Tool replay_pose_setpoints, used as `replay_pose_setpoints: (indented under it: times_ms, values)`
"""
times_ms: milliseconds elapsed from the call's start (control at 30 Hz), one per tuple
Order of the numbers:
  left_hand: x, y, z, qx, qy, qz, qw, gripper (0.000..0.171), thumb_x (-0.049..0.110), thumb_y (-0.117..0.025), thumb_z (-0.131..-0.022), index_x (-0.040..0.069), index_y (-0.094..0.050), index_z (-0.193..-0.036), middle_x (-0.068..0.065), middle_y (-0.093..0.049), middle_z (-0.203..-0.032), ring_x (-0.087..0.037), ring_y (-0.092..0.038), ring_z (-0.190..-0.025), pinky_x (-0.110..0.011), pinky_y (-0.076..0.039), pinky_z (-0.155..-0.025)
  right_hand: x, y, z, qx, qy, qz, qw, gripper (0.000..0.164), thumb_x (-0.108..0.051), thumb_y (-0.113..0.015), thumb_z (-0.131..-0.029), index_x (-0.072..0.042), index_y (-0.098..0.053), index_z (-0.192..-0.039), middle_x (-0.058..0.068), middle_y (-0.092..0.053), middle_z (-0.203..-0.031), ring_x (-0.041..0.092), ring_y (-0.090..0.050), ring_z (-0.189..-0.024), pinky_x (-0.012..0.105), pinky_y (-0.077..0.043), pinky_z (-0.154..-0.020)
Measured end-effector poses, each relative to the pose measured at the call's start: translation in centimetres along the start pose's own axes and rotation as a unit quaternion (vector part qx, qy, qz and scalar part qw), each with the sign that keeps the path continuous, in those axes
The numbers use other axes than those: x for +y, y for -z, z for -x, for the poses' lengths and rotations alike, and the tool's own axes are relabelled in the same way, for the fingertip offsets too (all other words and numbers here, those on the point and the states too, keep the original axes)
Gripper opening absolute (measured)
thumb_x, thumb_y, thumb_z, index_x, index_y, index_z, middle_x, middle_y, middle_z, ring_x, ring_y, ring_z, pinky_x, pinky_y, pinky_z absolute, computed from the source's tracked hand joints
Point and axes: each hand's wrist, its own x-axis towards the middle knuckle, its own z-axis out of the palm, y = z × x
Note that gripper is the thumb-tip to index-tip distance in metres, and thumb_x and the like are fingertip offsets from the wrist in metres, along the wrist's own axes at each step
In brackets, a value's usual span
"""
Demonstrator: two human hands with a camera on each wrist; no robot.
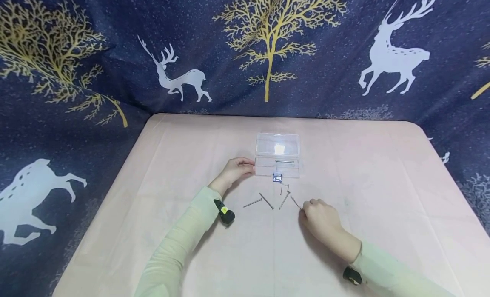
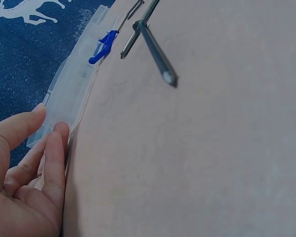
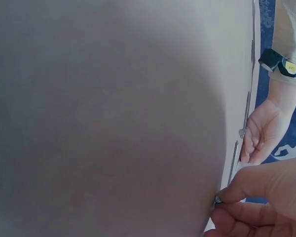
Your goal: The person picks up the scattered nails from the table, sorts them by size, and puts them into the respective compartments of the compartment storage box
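A clear plastic box [image 1: 264, 171] lies with its lid [image 1: 268, 149] laid back, one nail [image 1: 284, 161] inside. My left hand [image 1: 238, 171] holds the box's left end, thumb [image 2: 32, 121] on the upper edge and fingers lower on the near side. On the table nearer me, my right hand [image 1: 322, 218] pinches the end of a thin nail [image 1: 295, 201] between thumb and forefinger; its greenish head [image 3: 218, 199] shows in the right wrist view. Several loose nails [image 1: 266, 201] lie between the hands.
A blue clasp [image 1: 277, 178] sits at the box's front edge, with short thin metal pieces [image 1: 282, 190] just before it. The pink cloth-covered table [image 1: 383, 182] reaches back to a dark blue curtain [image 1: 325, 88] with deer and trees.
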Motion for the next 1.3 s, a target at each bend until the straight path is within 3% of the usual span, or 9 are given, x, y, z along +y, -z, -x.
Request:
replay_pose_setpoints:
  times_ms: [200,367,733,933,1033,1167,1300]
  values:
    - [-0.1,0.0,0.0,-0.001,-0.005,0.004,1.0000,0.030,-0.001,-0.064,-0.085,-0.005,-0.061,-0.114,-0.018,-0.065,-0.109,-0.016,-0.065,-0.090,-0.027,-0.056,-0.089,0.1,0.4,-0.4,-0.058,-0.024,-0.018,0.998,0.010,-0.009,-0.068,-0.074,-0.006,-0.059,-0.070,0.005,-0.053,-0.063,0.021,-0.050,-0.057,0.034,-0.045,-0.042]
    - [0.0,0.0,0.1,0.004,-0.011,-0.006,0.9999,0.030,0.000,-0.064,-0.085,-0.005,-0.061,-0.115,-0.019,-0.065,-0.109,-0.017,-0.065,-0.090,-0.028,-0.057,-0.089,0.3,1.0,-0.5,-0.077,-0.016,-0.028,0.997,0.013,-0.007,-0.067,-0.078,-0.010,-0.061,-0.066,0.003,-0.053,-0.061,0.021,-0.053,-0.058,0.036,-0.046,-0.045]
    - [0.1,-0.1,0.2,0.000,-0.014,-0.006,0.9999,0.031,0.000,-0.063,-0.085,-0.006,-0.060,-0.115,-0.018,-0.064,-0.109,-0.019,-0.065,-0.093,-0.029,-0.056,-0.090,1.1,0.8,0.4,-0.032,-0.012,-0.074,0.997,0.014,-0.001,-0.070,-0.074,-0.013,-0.068,-0.067,-0.003,-0.050,-0.061,0.015,-0.053,-0.059,0.031,-0.047,-0.048]
    - [-0.2,-0.1,0.2,0.004,-0.015,-0.006,0.9999,0.031,0.000,-0.064,-0.085,-0.005,-0.060,-0.115,-0.019,-0.065,-0.109,-0.019,-0.065,-0.093,-0.028,-0.057,-0.089,1.7,-0.2,0.4,0.030,0.043,-0.077,0.996,0.012,0.002,-0.072,-0.070,-0.009,-0.067,-0.071,-0.002,-0.053,-0.064,0.015,-0.054,-0.062,0.029,-0.051,-0.051]
    - [-0.3,-0.1,0.1,0.000,-0.016,-0.004,0.9999,0.031,0.000,-0.063,-0.085,-0.006,-0.060,-0.115,-0.019,-0.065,-0.109,-0.017,-0.065,-0.091,-0.028,-0.057,-0.089,2.2,-0.4,0.4,0.036,0.053,-0.091,0.994,0.014,0.003,-0.070,-0.068,-0.008,-0.064,-0.072,-0.001,-0.055,-0.066,0.015,-0.054,-0.064,0.028,-0.052,-0.054]
    - [-0.2,-0.1,0.0,-0.003,-0.016,-0.003,0.9999,0.030,0.000,-0.063,-0.086,-0.007,-0.060,-0.115,-0.018,-0.065,-0.107,-0.016,-0.065,-0.089,-0.028,-0.057,-0.089,3.0,-0.4,0.2,0.022,0.037,-0.141,0.989,0.013,0.001,-0.069,-0.069,-0.008,-0.062,-0.075,0.001,-0.060,-0.071,0.016,-0.057,-0.068,0.030,-0.055,-0.061]
    - [-0.2,0.0,0.1,-0.001,-0.014,0.000,0.9999,0.030,0.000,-0.062,-0.086,-0.007,-0.060,-0.115,-0.017,-0.065,-0.106,-0.016,-0.064,-0.089,-0.028,-0.057,-0.089,3.7,-0.3,0.0,0.008,-0.002,-0.238,0.971,0.012,0.001,-0.068,-0.073,-0.008,-0.062,-0.077,-0.001,-0.064,-0.071,0.010,-0.060,-0.067,0.026,-0.056,-0.062]
